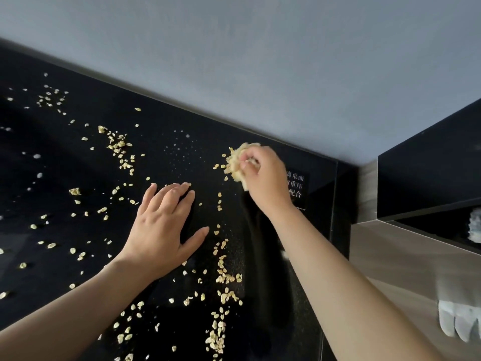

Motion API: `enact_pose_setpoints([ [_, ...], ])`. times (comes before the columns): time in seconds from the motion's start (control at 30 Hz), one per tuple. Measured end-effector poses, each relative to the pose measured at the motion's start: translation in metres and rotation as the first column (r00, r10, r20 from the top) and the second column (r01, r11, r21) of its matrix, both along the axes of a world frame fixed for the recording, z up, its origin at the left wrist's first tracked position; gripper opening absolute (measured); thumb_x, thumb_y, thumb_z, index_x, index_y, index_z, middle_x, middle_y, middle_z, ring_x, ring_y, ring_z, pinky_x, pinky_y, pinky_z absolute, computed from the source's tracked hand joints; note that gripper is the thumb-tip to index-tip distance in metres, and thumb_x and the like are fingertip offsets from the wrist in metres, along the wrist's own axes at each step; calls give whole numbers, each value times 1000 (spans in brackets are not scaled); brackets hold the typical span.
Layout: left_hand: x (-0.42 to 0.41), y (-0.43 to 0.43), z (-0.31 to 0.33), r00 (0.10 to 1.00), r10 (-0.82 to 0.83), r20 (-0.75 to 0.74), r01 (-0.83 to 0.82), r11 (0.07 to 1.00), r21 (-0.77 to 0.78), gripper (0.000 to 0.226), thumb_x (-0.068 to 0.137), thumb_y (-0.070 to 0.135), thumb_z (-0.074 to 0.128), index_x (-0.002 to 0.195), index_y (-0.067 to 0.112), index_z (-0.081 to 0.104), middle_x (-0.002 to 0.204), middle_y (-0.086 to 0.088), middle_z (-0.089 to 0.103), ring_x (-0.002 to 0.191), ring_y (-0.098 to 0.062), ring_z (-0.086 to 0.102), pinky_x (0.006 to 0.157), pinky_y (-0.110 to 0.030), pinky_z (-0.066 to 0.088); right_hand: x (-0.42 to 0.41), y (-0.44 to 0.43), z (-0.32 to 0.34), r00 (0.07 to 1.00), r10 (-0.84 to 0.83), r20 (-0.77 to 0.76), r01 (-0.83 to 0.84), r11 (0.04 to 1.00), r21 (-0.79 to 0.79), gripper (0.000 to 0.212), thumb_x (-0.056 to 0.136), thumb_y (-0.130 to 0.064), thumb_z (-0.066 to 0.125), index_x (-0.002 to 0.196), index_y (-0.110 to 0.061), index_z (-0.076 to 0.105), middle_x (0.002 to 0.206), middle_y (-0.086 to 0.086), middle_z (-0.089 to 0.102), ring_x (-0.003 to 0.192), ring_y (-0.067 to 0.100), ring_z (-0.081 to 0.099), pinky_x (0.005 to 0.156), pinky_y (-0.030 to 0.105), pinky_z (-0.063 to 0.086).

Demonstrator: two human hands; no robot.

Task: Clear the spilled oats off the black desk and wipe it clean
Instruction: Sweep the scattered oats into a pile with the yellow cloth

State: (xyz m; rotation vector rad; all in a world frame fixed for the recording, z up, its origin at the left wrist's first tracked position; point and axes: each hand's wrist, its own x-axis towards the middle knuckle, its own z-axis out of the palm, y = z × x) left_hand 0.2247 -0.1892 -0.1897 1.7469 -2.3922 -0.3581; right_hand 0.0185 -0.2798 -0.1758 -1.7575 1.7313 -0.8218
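Right hand: fingers curled, clamped on oat clump, right of frame centre, near back edge of surface. Left hand: flat, fingers straight, palm on surface, holding nothing. Loose oats scattered left and below. Label just right of right hand. Bare strip toward wall. White glove lower right, off surface.

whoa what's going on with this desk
A person is clearing spilled oats off a black desk with bare hands. The right hand grips a gathered clump of oats near the far right corner, while the left hand lies flat on the desk with its fingers straight. Flakes cover most of the surface, so the clearing is far from done.
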Motion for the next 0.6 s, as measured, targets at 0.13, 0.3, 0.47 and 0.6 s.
enact_pose_setpoints([
  [0.13, -1, 1, 0, 1000, -3, -2, 3, 1000, -2, 72, 85, 60, 42, 129, 5, 57, 137, -9, 51, 131, -26, 43, 116, -50, 19, -5, 25, 6, 986, -94, 138, 102, 994, -51, 15, 86, -5, 60, 88, -19, 65, 99, -6, 62, 93, -3, 55, 79, 4, 38],
  [0.3, 3, -5, 1, 1000, -8, -10, 8, 1000, -5, 72, 86, 61, 42, 129, 5, 57, 138, -9, 50, 132, -26, 42, 116, -52, 20, -46, -4, 11, 900, -423, 101, 433, 892, -126, 15, 87, -5, 59, 89, -20, 61, 102, 0, 63, 93, 10, 57, 78, 9, 41],
  [0.47, 2, -3, -1, 999, -17, -28, 18, 1000, 6, 73, 86, 61, 41, 130, 6, 57, 139, -8, 49, 133, -26, 42, 117, -52, 19, -12, -26, -5, 965, -262, -13, 259, 960, -106, 15, 85, -1, 59, 90, -14, 65, 98, -8, 57, 91, 7, 52, 72, 2, 29],
  [0.6, 7, 0, 2, 994, -45, -104, 47, 999, 17, 71, 89, 60, 37, 132, 7, 55, 141, -5, 48, 136, -21, 39, 118, -46, 16, 33, -13, -6, 998, -34, 49, 38, 997, -73, 14, 84, -5, 61, 89, -17, 66, 98, -6, 60, 92, 7, 54, 76, 3, 34],
])
